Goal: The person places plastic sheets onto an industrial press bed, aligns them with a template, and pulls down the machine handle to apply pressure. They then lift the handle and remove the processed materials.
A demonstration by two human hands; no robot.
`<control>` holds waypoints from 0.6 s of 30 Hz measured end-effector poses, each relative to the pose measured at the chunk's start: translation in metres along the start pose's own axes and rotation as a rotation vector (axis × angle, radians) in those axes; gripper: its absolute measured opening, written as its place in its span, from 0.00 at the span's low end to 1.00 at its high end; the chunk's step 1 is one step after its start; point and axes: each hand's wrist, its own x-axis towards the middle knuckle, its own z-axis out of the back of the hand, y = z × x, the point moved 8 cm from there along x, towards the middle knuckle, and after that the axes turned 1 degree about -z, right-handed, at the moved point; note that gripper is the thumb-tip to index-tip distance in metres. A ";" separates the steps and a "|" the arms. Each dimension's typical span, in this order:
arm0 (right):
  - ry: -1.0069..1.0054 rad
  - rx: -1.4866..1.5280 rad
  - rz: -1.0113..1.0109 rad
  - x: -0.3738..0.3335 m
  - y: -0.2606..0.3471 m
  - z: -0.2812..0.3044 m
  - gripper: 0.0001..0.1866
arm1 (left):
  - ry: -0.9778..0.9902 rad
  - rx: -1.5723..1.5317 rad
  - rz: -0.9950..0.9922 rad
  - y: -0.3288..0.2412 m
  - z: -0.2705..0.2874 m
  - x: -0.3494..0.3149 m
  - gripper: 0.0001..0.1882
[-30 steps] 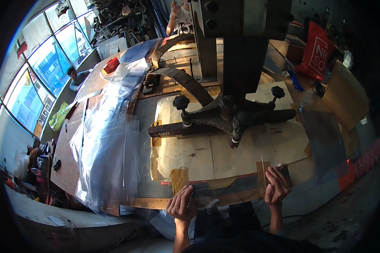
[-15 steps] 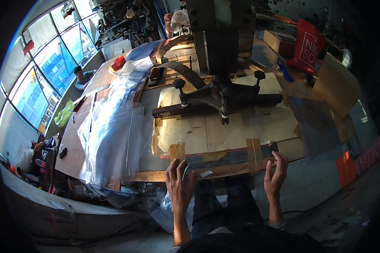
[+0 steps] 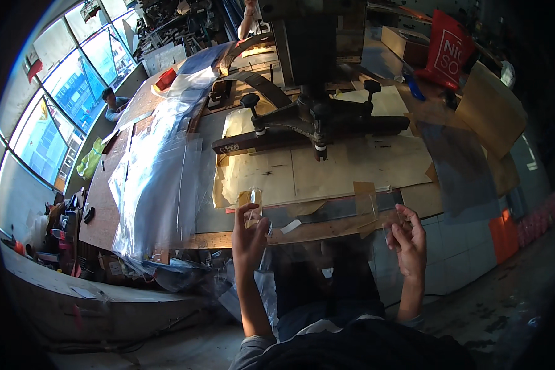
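In front of the work table, my left hand [image 3: 248, 239] is raised, its thumb and fingers pinched at the table's near edge. My right hand [image 3: 409, 242] is opposite it, its fingers bent together in a pinch. A clear plastic sheet [image 3: 257, 197] shows as faint glints at the fingertips of both hands; most of its outline cannot be made out. Past my hands lies a tan board [image 3: 271, 176] with brown tape [image 3: 365, 202] at its near edge. Above the board stands a dark press head [image 3: 311, 120] with a long bar. A small white strip [image 3: 291, 227] lies between my hands, on the table's edge.
Shiny clear sheets [image 3: 157, 160] are heaped on the table's left. At the right are a red bag [image 3: 447, 55], a cardboard box [image 3: 405, 46] and a dark translucent sheet [image 3: 456, 166]. A person [image 3: 113, 105] is at the far left; another person's arm [image 3: 247, 21] shows at the back.
Both hands have come up a little nearer the table's edge. The right fingers have bent inward from a more spread pose. The whole view has shifted slightly.
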 end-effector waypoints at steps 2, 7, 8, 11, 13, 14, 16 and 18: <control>0.001 0.044 -0.018 0.002 0.009 0.000 0.20 | 0.019 -0.134 -0.050 -0.011 -0.009 -0.001 0.17; 0.031 0.006 0.002 0.006 0.019 -0.003 0.22 | -0.046 -0.266 -0.033 0.002 -0.006 0.001 0.16; 0.028 0.006 0.002 0.006 0.021 -0.001 0.22 | -0.043 -0.266 -0.032 0.002 -0.003 -0.002 0.16; 0.079 0.056 0.002 -0.012 0.038 0.008 0.22 | 0.013 -0.350 0.037 -0.013 -0.005 -0.025 0.15; 0.174 -0.099 -0.094 -0.031 0.057 0.017 0.21 | 0.006 -0.242 0.060 -0.018 -0.002 -0.042 0.16; 0.276 -0.251 -0.176 -0.035 0.054 0.020 0.21 | 0.000 -0.134 0.067 -0.016 0.001 -0.047 0.17; 0.272 -0.432 -0.202 -0.027 0.047 0.039 0.17 | 0.101 -0.026 0.179 -0.002 -0.001 -0.056 0.21; 0.137 -0.971 0.204 -0.001 0.070 0.048 0.14 | 0.165 0.024 0.274 0.006 -0.004 -0.065 0.21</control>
